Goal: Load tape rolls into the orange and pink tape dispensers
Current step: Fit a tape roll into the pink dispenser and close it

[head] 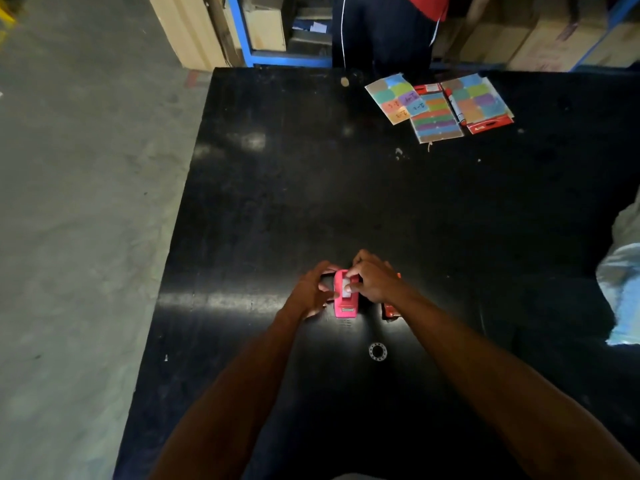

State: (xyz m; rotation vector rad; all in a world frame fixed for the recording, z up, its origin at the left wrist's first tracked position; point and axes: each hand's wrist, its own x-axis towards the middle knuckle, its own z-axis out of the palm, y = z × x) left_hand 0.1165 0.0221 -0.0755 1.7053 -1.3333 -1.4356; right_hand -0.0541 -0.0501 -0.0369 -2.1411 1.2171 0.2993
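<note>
A pink tape dispenser (346, 304) stands on the black table (346, 188), its cutter end toward me. My left hand (311, 292) grips its left side. My right hand (372, 280) pinches a whitish tape roll (347, 285) sitting in the dispenser's top slot. The orange dispenser (390, 310) lies just right of the pink one, mostly hidden under my right wrist. A small clear ring-shaped tape roll (378, 351) lies flat on the table nearer to me.
Colourful sticky-note cards (437, 109) and a red marker lie at the table's far right. A person in dark trousers (381, 29) stands beyond the far edge. A pale plastic bag (623, 278) rests at the right edge. Concrete floor lies left.
</note>
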